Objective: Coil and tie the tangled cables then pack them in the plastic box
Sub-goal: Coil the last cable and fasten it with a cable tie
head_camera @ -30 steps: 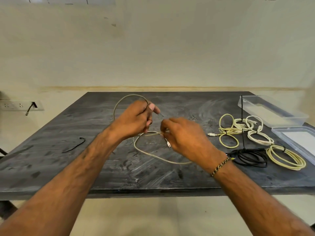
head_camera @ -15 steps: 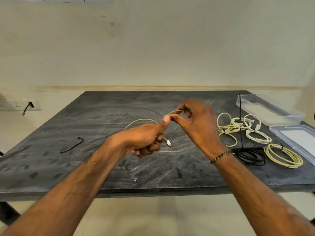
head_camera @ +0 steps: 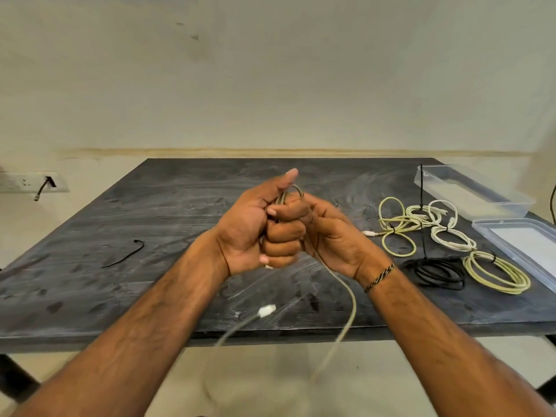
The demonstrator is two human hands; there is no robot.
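Observation:
Both hands meet above the middle of the dark table (head_camera: 168, 206). My left hand (head_camera: 249, 224) is closed around loops of a pale grey cable (head_camera: 350, 299), thumb up. My right hand (head_camera: 325, 236) grips the same cable beside it, fingers curled. The cable's loose tail swings down past the table's front edge, and its white plug (head_camera: 266, 310) hangs blurred between my forearms. Tied coils lie to the right: yellow-white ones (head_camera: 397, 233), a black one (head_camera: 436, 272) and a pale yellow one (head_camera: 499, 273). The clear plastic box (head_camera: 469, 194) stands at the far right.
The box's lid (head_camera: 523, 245) lies near the right edge, in front of the box. A loose black tie (head_camera: 125, 255) rests on the left part of the table. A thin black strand (head_camera: 422, 212) stands upright among the coils. A wall socket (head_camera: 33, 182) is at left.
Both hands have come together and closed on the gathered loops. The cable has left the table surface, and its tail and plug now swing down over the front edge.

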